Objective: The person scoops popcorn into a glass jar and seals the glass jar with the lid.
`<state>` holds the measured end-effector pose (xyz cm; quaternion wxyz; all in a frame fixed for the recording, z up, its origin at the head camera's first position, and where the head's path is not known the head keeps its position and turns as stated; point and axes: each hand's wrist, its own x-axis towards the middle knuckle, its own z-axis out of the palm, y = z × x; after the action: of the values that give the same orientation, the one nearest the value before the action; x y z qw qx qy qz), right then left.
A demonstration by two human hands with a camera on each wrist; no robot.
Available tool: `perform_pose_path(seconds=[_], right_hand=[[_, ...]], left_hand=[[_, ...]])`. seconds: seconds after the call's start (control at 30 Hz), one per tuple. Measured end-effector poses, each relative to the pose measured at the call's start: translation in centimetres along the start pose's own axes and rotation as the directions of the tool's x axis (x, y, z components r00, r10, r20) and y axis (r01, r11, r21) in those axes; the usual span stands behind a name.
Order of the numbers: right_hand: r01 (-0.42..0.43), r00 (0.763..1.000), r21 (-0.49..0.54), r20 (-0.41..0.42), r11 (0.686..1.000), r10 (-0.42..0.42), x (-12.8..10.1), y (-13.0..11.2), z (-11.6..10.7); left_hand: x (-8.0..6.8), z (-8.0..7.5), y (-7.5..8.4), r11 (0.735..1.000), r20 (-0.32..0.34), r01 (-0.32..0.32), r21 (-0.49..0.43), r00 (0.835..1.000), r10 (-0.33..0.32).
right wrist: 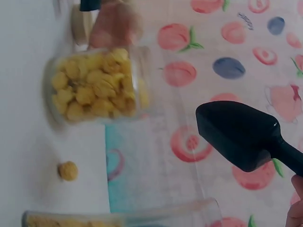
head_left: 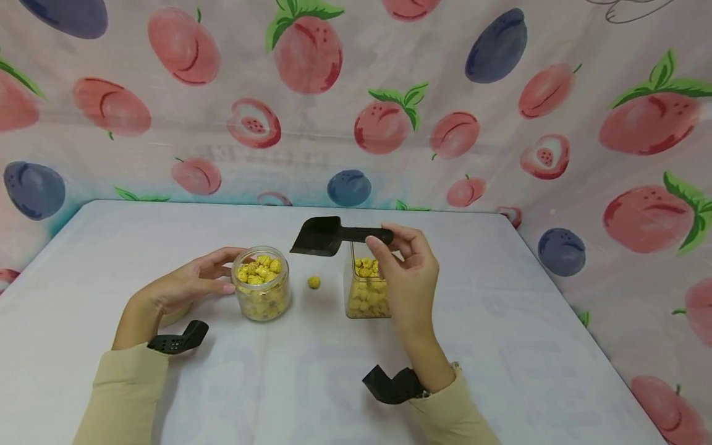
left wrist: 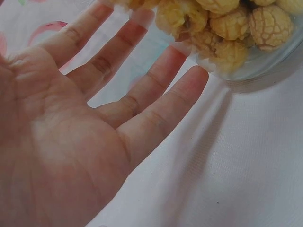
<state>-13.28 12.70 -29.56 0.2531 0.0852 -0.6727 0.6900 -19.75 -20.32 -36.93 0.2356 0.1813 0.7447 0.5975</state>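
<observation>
A round clear jar [head_left: 261, 303] of yellow popcorn stands upright on the table. My left hand [head_left: 186, 284] is at its left side, and in the left wrist view its nearly straight fingers [left wrist: 161, 113] touch the glass. My right hand [head_left: 411, 275] pinches the handle end of a black scoop [head_left: 319, 238], held level above the table between the two containers. No popcorn can be made out in the scoop [right wrist: 241, 135]. Behind the right hand a square clear container [head_left: 367, 300] holds more popcorn; its right part is hidden.
A single piece of popcorn [head_left: 314, 282] lies on the white table [head_left: 267, 383] between the jar and the square container. Near the left hand, a pale round-edged thing [right wrist: 81, 26] is partly hidden. A fruit-printed cloth [head_left: 317, 123] hangs behind the table.
</observation>
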Motion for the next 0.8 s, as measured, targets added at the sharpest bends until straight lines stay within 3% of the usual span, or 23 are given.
perform_pose_path(seconds=[0.17,0.23,0.37,0.57,0.8], right_hand=[[-0.038,0.997,0.068,-0.062,0.997,0.042,1.3,-0.2,-1.9],[-0.042,0.995,0.107,-0.09,0.993,0.052,1.7,-0.3,-2.7],[-0.046,0.987,0.149,-0.145,0.988,0.068,2.6,-0.3,-4.1],[-0.035,0.976,0.117,-0.208,0.993,0.059,3.5,0.1,-5.8],[-0.029,0.974,-0.016,-0.226,0.999,0.024,4.1,0.5,-7.0]], left_hand=[[-0.2,-0.3,0.0,1.0,0.004,-0.005,0.007,1.0,0.005],[-0.2,-0.5,0.2,0.999,-0.008,-0.037,0.026,0.999,0.037],[-0.3,-0.1,1.6,0.989,-0.104,-0.115,0.096,0.987,0.125],[0.0,1.8,4.8,0.966,-0.276,-0.169,0.197,0.936,0.22],[0.8,5.8,8.2,0.907,-0.326,-0.25,0.34,0.873,0.363]])
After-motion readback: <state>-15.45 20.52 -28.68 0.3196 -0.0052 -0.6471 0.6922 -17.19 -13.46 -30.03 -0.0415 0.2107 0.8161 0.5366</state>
